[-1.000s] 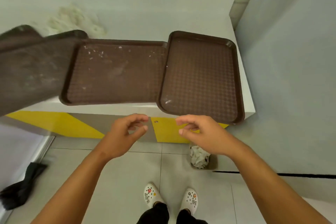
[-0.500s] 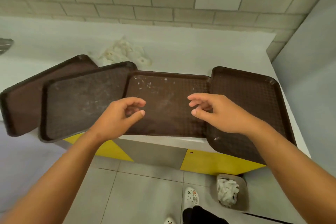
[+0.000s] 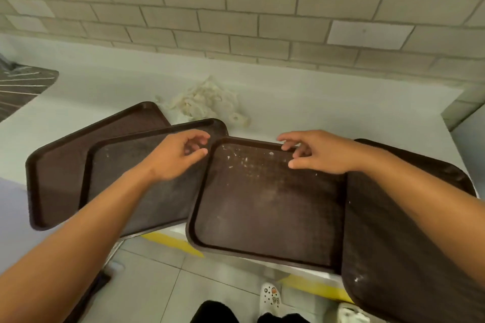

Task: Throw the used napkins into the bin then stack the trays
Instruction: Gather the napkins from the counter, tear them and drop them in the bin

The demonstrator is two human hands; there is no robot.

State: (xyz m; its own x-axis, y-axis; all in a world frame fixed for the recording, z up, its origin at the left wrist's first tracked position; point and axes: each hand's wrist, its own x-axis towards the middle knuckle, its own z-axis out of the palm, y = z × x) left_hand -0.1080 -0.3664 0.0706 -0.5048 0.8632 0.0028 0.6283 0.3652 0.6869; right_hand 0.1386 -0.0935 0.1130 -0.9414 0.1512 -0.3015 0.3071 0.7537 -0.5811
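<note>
Several brown trays lie side by side on the white counter [image 3: 328, 102], some overlapping and all overhanging its front edge. The middle tray [image 3: 262, 212] carries white crumbs. Left of it are a second tray [image 3: 123, 165] and a far-left tray [image 3: 60, 173]; a right tray [image 3: 409, 244] lies partly under my right arm. A heap of crumpled white napkins [image 3: 204, 102] sits on the counter behind the trays. My left hand [image 3: 175, 157] hovers over the second tray, fingers loosely curled, holding nothing. My right hand [image 3: 317, 152] hovers above the middle tray's far edge, fingers loosely curled and empty.
A brick wall [image 3: 236, 8] runs behind the counter. A dark striped surface [image 3: 18, 86] shows at far left. The bin [image 3: 349, 315] holding white napkins peeks in at the bottom, on the tiled floor by my white shoes [image 3: 270, 296]. A grey wall [image 3: 469, 134] closes the right.
My view has risen from the floor and bin toward the counter and wall. Both hands have moved forward over the trays toward the napkin heap, still empty.
</note>
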